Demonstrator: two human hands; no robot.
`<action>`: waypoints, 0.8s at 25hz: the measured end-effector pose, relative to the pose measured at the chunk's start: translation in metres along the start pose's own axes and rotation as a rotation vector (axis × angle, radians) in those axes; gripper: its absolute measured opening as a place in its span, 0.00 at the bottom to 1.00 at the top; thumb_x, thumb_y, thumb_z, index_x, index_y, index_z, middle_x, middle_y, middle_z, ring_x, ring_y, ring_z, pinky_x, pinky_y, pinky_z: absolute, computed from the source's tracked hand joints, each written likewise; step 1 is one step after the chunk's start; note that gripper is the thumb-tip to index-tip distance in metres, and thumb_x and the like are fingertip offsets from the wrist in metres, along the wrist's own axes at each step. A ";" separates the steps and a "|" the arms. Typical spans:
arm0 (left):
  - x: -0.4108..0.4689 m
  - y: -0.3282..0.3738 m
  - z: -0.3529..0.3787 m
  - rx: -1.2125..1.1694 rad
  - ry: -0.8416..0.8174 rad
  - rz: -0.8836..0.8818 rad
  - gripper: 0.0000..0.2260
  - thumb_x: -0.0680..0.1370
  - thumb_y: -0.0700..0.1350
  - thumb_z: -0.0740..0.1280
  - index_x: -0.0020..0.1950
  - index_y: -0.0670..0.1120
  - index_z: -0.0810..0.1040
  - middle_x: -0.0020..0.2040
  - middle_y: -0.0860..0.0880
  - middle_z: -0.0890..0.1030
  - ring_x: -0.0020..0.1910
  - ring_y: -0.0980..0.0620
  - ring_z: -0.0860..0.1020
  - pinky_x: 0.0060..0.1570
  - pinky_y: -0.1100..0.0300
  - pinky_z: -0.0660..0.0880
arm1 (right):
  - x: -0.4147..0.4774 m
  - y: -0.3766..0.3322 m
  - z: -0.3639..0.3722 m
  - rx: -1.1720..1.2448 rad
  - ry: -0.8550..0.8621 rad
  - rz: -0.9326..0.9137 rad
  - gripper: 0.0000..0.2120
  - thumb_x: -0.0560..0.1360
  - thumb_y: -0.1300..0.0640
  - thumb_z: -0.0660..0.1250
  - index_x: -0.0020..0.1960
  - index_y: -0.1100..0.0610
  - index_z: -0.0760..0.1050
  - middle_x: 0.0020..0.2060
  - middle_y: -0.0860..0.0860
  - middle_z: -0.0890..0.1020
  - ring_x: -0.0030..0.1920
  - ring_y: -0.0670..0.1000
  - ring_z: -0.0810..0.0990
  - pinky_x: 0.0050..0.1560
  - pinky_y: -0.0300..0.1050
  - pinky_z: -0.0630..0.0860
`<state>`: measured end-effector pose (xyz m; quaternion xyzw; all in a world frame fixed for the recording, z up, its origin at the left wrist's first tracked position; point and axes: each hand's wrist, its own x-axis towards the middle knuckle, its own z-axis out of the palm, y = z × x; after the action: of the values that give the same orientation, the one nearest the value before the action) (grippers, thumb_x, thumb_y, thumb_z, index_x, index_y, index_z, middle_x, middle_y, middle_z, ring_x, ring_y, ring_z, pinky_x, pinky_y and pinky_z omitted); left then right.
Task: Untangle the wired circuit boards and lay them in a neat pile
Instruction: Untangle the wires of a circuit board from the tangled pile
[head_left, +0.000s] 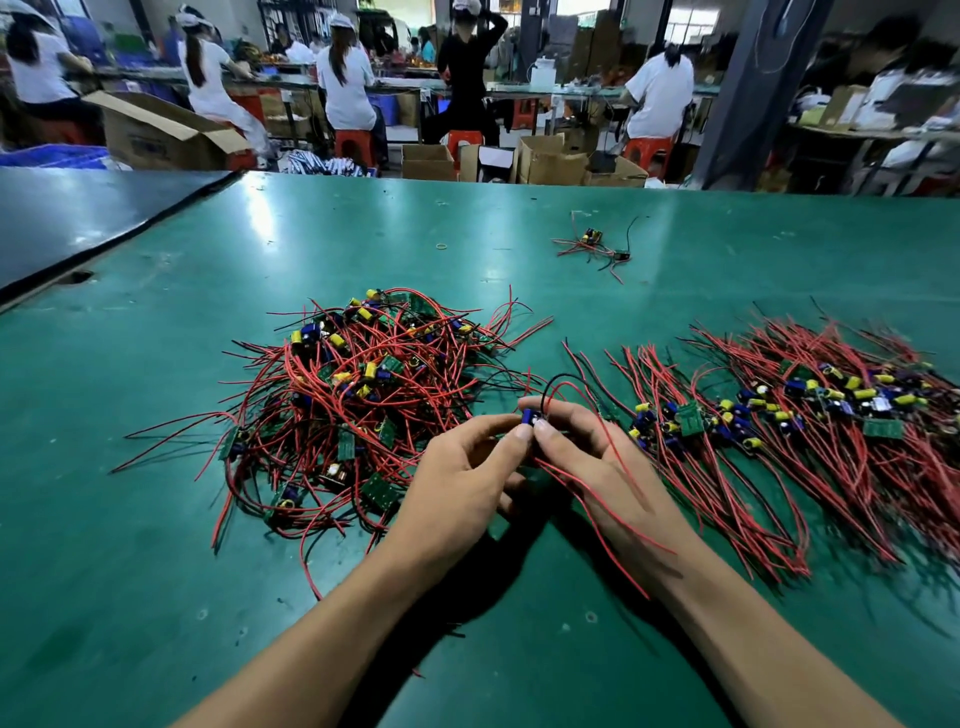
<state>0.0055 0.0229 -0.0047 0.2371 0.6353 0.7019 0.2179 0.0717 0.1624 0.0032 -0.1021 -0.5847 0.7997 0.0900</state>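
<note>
The single view comes from the person's head, high over the green surface (363, 234), and tilts forward and down. Both forearms enter from the bottom of the frame. The left hand (457, 467) and right hand (592, 457) meet at mid-frame, close to the lens, pinching one wired board (531, 418). The wide lens bows the edges. The tangled heap (363, 395) lies left of centre, and the sorted rows (779, 415) run off to the right. Past the surface's far edge, the upper band takes in seated workers (345, 88), backs turned and well away.
</note>
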 end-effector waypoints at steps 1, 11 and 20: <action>0.000 0.000 0.000 -0.034 -0.003 -0.002 0.08 0.80 0.43 0.66 0.57 0.45 0.81 0.41 0.48 0.84 0.34 0.51 0.79 0.31 0.60 0.76 | 0.002 0.005 -0.003 -0.107 0.040 -0.025 0.11 0.81 0.57 0.65 0.63 0.56 0.77 0.58 0.51 0.82 0.53 0.41 0.82 0.61 0.40 0.76; -0.004 0.002 -0.003 0.069 -0.081 0.014 0.04 0.78 0.39 0.68 0.51 0.43 0.81 0.30 0.46 0.76 0.28 0.52 0.73 0.31 0.62 0.72 | -0.009 0.001 -0.004 -0.158 0.242 -0.036 0.18 0.71 0.39 0.69 0.50 0.51 0.86 0.24 0.47 0.69 0.22 0.44 0.69 0.24 0.34 0.68; -0.007 0.006 0.005 0.128 -0.133 0.046 0.07 0.80 0.43 0.65 0.45 0.44 0.81 0.29 0.50 0.75 0.27 0.52 0.72 0.29 0.61 0.71 | -0.005 0.002 0.002 -0.019 0.217 -0.054 0.19 0.64 0.39 0.75 0.40 0.56 0.85 0.26 0.49 0.67 0.24 0.45 0.64 0.24 0.35 0.62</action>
<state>0.0138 0.0217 0.0012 0.3110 0.6573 0.6475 0.2280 0.0757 0.1583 0.0018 -0.1731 -0.5815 0.7759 0.1731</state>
